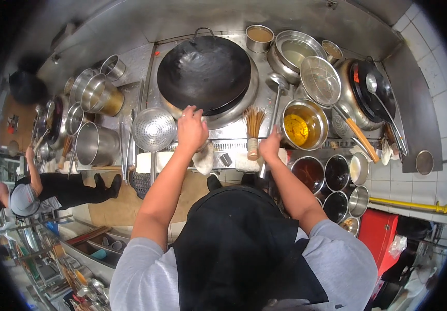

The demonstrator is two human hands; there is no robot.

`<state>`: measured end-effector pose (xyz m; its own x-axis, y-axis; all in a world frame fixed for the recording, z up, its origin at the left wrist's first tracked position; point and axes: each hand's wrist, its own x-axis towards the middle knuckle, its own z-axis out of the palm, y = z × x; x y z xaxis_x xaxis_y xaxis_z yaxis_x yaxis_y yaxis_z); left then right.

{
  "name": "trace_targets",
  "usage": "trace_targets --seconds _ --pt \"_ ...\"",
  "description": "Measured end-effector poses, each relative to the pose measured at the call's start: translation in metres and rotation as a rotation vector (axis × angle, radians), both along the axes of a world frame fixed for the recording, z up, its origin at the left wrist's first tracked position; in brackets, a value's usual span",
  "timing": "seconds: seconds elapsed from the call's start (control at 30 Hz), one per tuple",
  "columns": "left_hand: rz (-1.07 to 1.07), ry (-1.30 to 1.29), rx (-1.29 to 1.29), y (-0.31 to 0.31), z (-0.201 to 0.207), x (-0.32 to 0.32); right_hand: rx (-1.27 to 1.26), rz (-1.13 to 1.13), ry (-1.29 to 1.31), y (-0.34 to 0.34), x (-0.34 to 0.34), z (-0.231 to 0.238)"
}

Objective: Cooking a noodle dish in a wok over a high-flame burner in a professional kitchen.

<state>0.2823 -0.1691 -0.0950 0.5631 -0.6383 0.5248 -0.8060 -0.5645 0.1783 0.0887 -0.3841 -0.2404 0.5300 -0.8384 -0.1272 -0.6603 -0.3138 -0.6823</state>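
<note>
A large black wok (203, 72) sits on the round steel burner ring in front of me, a loop handle at its far rim. My left hand (192, 132) is closed at the wok's near rim; the exact grip is hidden. A pale cloth (204, 159) hangs just under that hand. In my right hand (270, 145) is the handle of a steel ladle (277, 83), its bowl pointing away from me. A bamboo brush (253, 132) stands between my hands. Left of my left hand lies a round perforated strainer (154, 128).
Right of the ladle are a pot of yellow oil (305, 124), a wire-mesh skimmer (320, 78) with a wooden handle, and another wok (371, 90). Several sauce pots (308, 173) stand nearer. Steel pots (98, 144) sit at left, where another person (37, 194) works.
</note>
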Motion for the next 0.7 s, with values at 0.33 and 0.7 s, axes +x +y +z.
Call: trace_targets --seconds 0.33,0.7 --pt "-0.014 0.223 0.127 0.006 -0.02 0.042 0.516 -0.132 -0.603 0.023 -0.074 0.159" --pt "-0.015 0.273 0.141 -0.007 -0.005 0.034 0.577 -0.361 -0.317 0.077 -0.202 0.222"
